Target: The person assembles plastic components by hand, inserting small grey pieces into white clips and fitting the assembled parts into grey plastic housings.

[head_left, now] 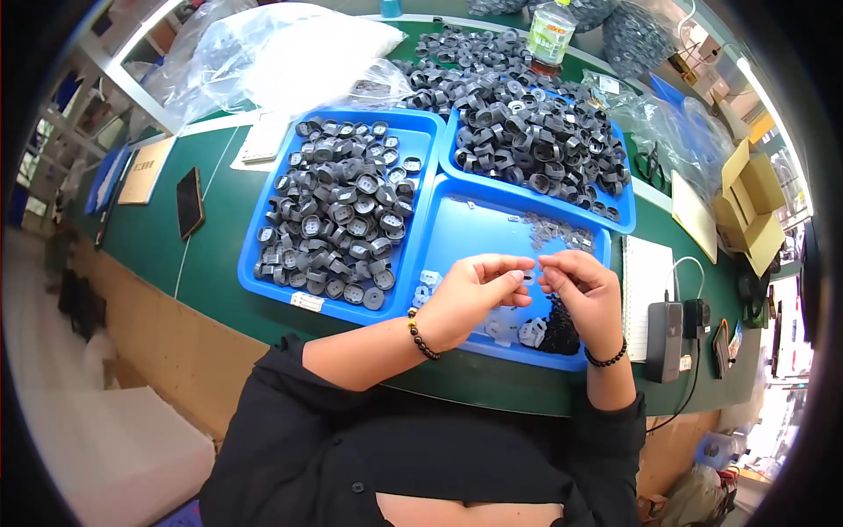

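Note:
My left hand [474, 303] and my right hand [587, 297] meet fingertip to fingertip over a blue tray [461, 230]. Both are closed in a pinch, and what they hold is too small to name. Below my right hand lies a heap of tiny black parts [562, 334], beside several white plastic pieces [532, 332]. More whitish pieces [427, 285] sit by the tray's left wall, near my left wrist. Small translucent-grey pieces [558, 232] are scattered at the tray's far right.
A left tray [253, 250] holds dark grey round plastic housings [342, 206]; more housings [540, 132] fill a far tray and spill behind it. A phone [189, 204] lies left. Right are a notebook [645, 263], a grey charger block [665, 342] and an open carton [749, 206]. A bottle [551, 35] stands behind.

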Demonstrator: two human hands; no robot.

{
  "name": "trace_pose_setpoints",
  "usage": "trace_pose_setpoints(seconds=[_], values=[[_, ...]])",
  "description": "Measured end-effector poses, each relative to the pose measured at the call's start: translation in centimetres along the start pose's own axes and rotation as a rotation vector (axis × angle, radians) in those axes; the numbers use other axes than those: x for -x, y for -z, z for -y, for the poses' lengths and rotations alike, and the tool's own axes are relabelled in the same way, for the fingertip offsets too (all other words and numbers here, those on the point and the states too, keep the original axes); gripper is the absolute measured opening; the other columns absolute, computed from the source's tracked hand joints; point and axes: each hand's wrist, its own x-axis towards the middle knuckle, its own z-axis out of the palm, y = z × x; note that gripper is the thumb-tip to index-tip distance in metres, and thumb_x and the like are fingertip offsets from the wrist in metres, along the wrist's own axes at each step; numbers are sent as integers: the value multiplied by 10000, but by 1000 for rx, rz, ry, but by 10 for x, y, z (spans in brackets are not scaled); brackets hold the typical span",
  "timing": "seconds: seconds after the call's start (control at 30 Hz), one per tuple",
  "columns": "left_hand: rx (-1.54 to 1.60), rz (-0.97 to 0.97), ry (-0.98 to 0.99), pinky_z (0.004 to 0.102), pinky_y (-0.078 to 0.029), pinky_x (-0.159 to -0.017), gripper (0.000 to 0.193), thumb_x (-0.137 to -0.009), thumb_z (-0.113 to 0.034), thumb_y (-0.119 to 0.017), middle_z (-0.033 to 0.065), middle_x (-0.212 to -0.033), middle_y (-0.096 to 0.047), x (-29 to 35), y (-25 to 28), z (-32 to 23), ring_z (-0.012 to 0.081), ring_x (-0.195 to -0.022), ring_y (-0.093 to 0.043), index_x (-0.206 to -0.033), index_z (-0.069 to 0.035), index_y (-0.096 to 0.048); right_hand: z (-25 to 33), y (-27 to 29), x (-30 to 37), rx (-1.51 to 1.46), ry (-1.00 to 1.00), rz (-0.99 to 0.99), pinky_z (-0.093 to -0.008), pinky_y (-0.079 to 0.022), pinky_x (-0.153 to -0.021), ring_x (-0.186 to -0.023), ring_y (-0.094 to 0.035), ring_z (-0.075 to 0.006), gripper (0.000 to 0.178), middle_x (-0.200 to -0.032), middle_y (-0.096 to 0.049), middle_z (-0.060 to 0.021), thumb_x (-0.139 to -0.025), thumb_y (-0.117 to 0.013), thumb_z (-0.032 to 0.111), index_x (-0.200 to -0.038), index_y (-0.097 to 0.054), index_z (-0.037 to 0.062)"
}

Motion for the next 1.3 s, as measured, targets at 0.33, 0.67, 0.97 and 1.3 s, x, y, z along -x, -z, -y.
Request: trace_pose_setpoints(seconds=[0.33,0.67,0.97,1.3], values=[[27,-3,-4,280,-534,-839,300,-935,-97,-579,85,-1032,-653,-2,3,-3,145,-897,-647,-1209,25,-587,-3,0,2,60,-12,53,-218,-524,-642,-723,-649,-120,115,-839,-652,-74,-870,-628,-8,-964,-692,-25],[49,9,-10,286,-531,-843,316,-922,-103,-612,75,-997,-651,3,0,-7,139,-896,-637,-1206,32,-586,3,14,2,-233,-299,48,-221,-507,-754,-822,-646,-103,282,-893,-692,-66,-791,-731,15,-1064,-666,-7],[74,27,-77,280,-542,-821,264,-909,-74,-621,60,-1002,-633,3,-1,-8,144,-865,-650,-1149,35,-622,13,16,2,-293,-348,58,-211,-496,-728,-806,-649,-98,291,-872,-694,-59,-793,-731,32,-1067,-640,-3],[22,55,-129,283,-547,-810,227,-908,-52,-612,52,-993,-617,2,1,-6,152,-867,-651,-1119,23,-643,8,19,1,-326,-370,60,-196,-490,-688,-757,-648,-84,285,-837,-691,-51,-768,-754,36,-1006,-596,28]])
